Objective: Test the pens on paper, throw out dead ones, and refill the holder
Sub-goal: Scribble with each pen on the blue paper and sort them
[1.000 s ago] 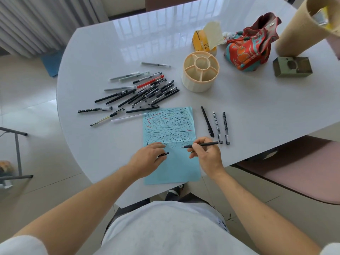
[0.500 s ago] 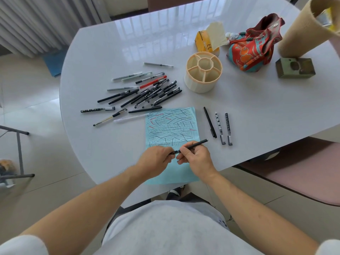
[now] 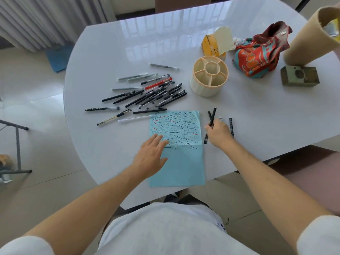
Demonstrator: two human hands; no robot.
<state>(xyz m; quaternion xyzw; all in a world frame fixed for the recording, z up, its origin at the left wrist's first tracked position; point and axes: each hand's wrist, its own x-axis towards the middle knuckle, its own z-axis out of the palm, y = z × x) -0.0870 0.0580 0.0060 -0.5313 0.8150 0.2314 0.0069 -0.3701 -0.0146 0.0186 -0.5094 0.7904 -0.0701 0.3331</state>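
Note:
A light-blue sheet of paper, its upper half covered in black and red test strokes, lies at the near edge of the white table. My left hand rests flat on the sheet's left side with fingers spread. To the sheet's right, my right hand grips a black capped pen just above the table, beside other black pens lying there. A heap of several pens lies left of centre. The cream round holder with divided compartments stands with no pens in it.
A colourful cloth bag, a yellow box, a tan tube and a small green metal box stand at the far right. A pink chair seat is at the right edge, a metal frame on the floor at left.
The cap went onto the pen. My right hand then carried the pen right, to the pens beside the paper. My left hand let go and came down flat on the sheet.

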